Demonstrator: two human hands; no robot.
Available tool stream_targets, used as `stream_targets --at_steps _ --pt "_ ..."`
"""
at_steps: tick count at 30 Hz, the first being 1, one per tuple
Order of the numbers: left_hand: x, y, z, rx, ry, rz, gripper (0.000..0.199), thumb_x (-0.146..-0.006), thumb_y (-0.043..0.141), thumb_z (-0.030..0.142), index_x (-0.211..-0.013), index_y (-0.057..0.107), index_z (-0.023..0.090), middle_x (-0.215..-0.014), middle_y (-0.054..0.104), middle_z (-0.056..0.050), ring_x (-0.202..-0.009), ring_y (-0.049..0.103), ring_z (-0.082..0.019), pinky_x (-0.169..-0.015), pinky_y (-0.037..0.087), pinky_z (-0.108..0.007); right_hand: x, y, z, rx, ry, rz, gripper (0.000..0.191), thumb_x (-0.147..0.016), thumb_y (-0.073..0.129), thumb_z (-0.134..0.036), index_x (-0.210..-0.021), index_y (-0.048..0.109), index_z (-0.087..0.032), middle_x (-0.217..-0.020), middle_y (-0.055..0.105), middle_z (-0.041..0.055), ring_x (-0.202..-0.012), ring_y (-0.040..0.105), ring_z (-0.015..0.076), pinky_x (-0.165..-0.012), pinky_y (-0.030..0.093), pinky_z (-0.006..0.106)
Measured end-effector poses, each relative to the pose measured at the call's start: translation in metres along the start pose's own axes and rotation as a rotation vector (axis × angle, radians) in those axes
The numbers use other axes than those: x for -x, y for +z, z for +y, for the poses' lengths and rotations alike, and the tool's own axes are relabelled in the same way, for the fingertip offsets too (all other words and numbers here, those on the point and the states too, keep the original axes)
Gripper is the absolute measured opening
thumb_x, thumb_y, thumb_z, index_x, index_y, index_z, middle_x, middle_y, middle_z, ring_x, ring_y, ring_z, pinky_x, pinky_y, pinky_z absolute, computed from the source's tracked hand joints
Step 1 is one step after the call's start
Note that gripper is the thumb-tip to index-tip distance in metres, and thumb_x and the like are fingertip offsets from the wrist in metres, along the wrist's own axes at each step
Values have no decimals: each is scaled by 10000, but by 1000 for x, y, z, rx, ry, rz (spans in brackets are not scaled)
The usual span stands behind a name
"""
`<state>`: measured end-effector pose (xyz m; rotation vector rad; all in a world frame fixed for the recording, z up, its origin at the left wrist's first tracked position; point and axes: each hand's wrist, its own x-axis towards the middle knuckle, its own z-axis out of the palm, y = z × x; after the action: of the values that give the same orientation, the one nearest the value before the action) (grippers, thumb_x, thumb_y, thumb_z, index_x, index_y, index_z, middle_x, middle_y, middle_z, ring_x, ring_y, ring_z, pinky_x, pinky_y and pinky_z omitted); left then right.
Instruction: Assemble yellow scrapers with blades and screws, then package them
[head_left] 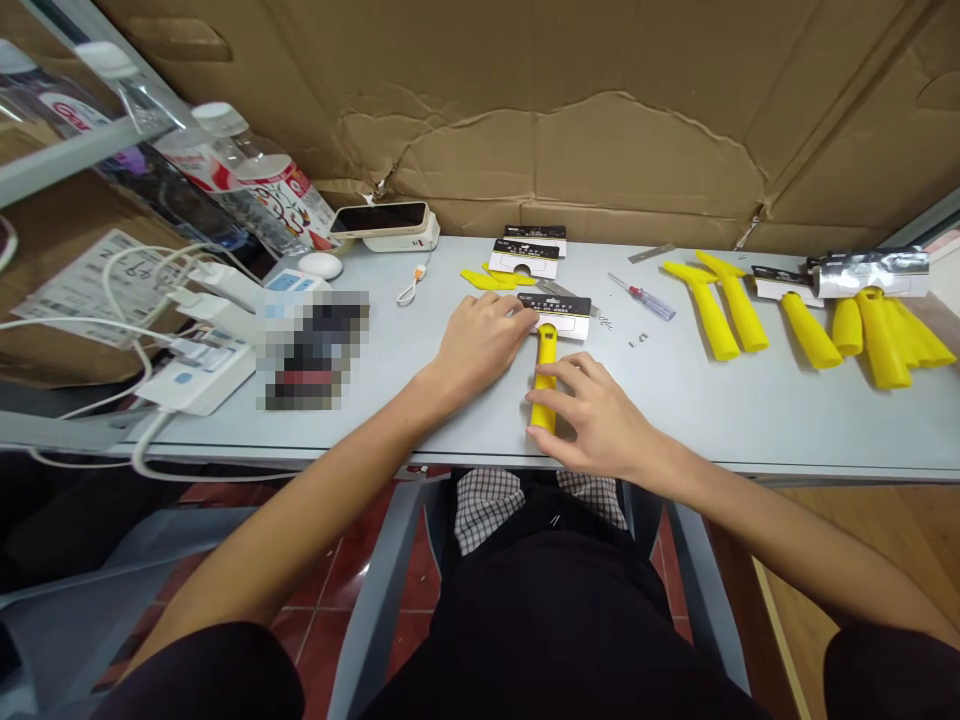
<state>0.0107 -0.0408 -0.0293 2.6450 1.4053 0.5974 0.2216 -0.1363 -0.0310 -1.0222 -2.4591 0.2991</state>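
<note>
A yellow scraper handle (545,405) lies on the grey table close to the front edge, pointing toward me. Across its top sits a black and white card (571,318). My left hand (487,343) rests at the card's left end, its fingertips pressed on it. Over the handle, my right hand (589,415) has its fingers spread, the tips touching the handle's right side. Behind lie more black and white cards (525,258) and flat yellow pieces (491,280). A screwdriver (651,301) and small screws (637,340) are to the right.
Yellow handles (724,320) and carded scrapers (881,340) lie at the right. A metal blade (651,254) is at the back. At the left are a power strip (199,378) with cables, a phone (379,218), a mouse (320,265) and bottles (281,190). Cardboard stands behind.
</note>
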Motion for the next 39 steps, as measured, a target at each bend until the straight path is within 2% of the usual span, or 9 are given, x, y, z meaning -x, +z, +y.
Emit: stream_targets --at_steps 5,11,13,16,19,22,27,32,39 --pt "1 2 6 -185 -21 -37 376 -1102 418 311 -1254 755 241 -1211 750 -167 -1107 661 -368 -932 512 -571 5 -5 6 -33 6 9 430 -1037 590 -507 -1313 742 -215 -1461 647 143 -1257 552 342 -1078 489 539" --pt "24 -11 12 -99 -69 53 440 -1091 461 322 -1450 618 121 -1494 618 -219 -1352 600 -374 -1126 510 -543 13 -13 34 16 131 206 517 -1095 462 -402 -1456 631 -73 -1471 651 210 -1374 568 325 -1205 461 540" --pt "39 -12 13 -66 -123 49 484 -1105 428 345 -1474 597 80 -1506 617 -230 -1403 584 -372 -1191 480 -542 18 -13 43 82 207 162 539 -1093 422 -372 -1483 612 -53 -1498 639 223 -1425 559 343 -1234 444 560" --pt "62 -6 12 -57 -182 -28 540 -1112 394 384 -1467 604 34 -1596 554 -274 -1493 528 -398 -1257 420 -568 21 -8 48 182 276 17 632 -1084 379 -384 -1548 550 10 -1600 552 269 -1536 483 386 -1298 372 585" --pt "76 6 14 -64 -179 -94 595 -1117 368 414 -1541 542 34 -1700 439 -276 -1606 380 -426 -1318 298 -624 20 -4 47 227 308 -74 724 -1087 347 -410 -1589 466 98 -1684 423 315 -1613 374 410 -1351 293 557" --pt "81 15 16 -83 -180 -117 649 -1126 310 413 -1612 442 4 -1746 336 -299 -1657 255 -444 -1333 213 -661 16 -3 47 222 332 -125 752 -1090 298 -413 -1622 408 106 -1730 335 307 -1648 291 411 -1362 264 554" --pt "82 19 16 -68 -162 -104 660 -1128 292 446 -1675 347 80 -1776 285 -269 -1679 219 -385 -1340 173 -651 15 -2 49 230 368 -160 753 -1082 250 -398 -1665 351 67 -1770 269 265 -1676 194 391 -1371 215 567" --pt "82 19 16 -75 -176 -117 663 -1125 306 444 -1676 340 77 -1777 284 -264 -1684 207 -366 -1351 146 -628 15 0 48 259 376 -186 767 -1082 246 -406 -1670 327 81 -1778 237 272 -1682 180 378 -1381 183 536" --pt "83 21 15 -59 -166 -70 657 -1114 349 465 -1692 339 152 -1778 322 -222 -1666 271 -377 -1338 194 -643 14 -4 52 210 367 -160 750 -1068 309 -416 -1664 372 36 -1765 302 262 -1672 221 407 -1353 252 600"
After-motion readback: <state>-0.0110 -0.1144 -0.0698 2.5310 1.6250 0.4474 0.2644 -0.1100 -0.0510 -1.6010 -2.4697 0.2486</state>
